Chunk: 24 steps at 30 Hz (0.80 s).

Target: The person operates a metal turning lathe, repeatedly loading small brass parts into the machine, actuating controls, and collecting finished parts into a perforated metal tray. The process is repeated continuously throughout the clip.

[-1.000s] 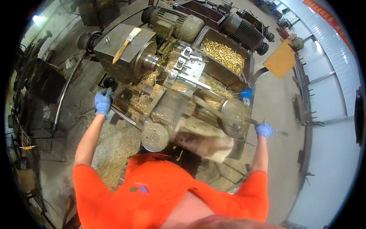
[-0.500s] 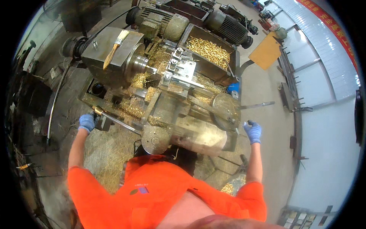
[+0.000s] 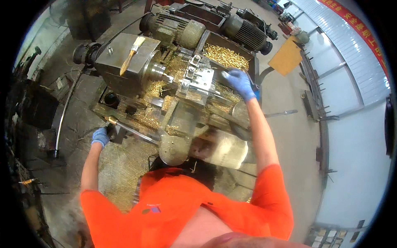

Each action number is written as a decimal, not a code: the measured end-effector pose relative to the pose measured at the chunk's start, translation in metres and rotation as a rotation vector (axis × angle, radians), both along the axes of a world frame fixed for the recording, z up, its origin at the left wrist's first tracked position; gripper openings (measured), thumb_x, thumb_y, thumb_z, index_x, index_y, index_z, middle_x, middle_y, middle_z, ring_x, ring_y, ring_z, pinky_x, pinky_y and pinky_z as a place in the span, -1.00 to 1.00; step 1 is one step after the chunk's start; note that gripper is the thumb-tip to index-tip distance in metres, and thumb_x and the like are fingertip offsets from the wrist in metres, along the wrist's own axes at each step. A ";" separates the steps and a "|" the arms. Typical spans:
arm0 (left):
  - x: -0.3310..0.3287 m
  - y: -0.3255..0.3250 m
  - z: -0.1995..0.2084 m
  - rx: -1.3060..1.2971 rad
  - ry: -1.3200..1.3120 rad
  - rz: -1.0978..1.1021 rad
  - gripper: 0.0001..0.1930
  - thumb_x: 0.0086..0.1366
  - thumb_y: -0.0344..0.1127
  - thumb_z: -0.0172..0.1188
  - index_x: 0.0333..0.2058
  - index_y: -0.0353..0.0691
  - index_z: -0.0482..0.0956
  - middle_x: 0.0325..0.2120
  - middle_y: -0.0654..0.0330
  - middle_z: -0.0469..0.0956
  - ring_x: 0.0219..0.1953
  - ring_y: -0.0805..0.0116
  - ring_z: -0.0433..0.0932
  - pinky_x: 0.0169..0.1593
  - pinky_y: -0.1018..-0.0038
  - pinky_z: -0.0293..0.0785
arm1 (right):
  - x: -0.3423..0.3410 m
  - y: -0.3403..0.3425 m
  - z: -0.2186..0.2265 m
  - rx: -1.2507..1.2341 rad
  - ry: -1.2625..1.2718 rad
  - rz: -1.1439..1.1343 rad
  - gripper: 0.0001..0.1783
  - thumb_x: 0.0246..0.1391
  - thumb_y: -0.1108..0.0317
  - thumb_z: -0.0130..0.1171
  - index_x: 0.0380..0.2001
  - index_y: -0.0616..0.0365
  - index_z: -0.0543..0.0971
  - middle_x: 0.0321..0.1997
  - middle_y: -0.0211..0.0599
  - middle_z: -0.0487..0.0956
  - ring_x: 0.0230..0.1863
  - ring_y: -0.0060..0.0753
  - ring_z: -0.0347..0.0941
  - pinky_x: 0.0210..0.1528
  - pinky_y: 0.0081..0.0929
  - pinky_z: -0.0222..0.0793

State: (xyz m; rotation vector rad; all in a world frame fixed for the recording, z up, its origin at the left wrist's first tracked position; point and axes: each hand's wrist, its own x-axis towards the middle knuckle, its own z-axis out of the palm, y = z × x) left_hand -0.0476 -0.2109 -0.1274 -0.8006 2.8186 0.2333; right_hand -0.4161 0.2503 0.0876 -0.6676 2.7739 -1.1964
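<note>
My left hand [image 3: 100, 137], in a blue glove, is curled at the left of the lathe-like machine. It is beside the brass-coloured end of a metal lever [image 3: 134, 131]; what its fingers close on is hidden. My right hand [image 3: 241, 84], also gloved in blue, reaches over the machine's right side, fingers pointing left and smeared by motion. It is between the tool block [image 3: 202, 78] and the bin [image 3: 253, 62] of small brass pieces [image 3: 226, 57]. Left of the tool block, the bright chuck [image 3: 157, 71] sticks out of the headstock [image 3: 109, 62].
A wooden-handled brush [image 3: 131, 56] lies on the headstock. Brass chips [image 3: 155, 89] cover the machine bed. Two motors [image 3: 245, 32] stand behind, and a tan board [image 3: 286, 56] is at the right. A thin rod [image 3: 282, 113] juts out to the right.
My right hand has swung up and left from beside the machine to over it, near the bin. My left hand stays by the lever; the whole view has shifted slightly.
</note>
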 end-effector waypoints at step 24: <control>0.162 -0.132 0.093 0.015 0.351 0.441 -0.53 0.11 -0.07 0.17 -0.09 -0.27 0.46 -0.20 -0.10 0.50 -0.16 0.05 0.50 -0.14 0.33 0.39 | -0.005 0.008 0.005 0.330 0.006 0.047 -0.46 -0.19 -0.07 0.25 -0.35 0.24 0.60 -0.39 -0.15 0.60 -0.34 -0.34 0.53 -0.20 -0.42 0.39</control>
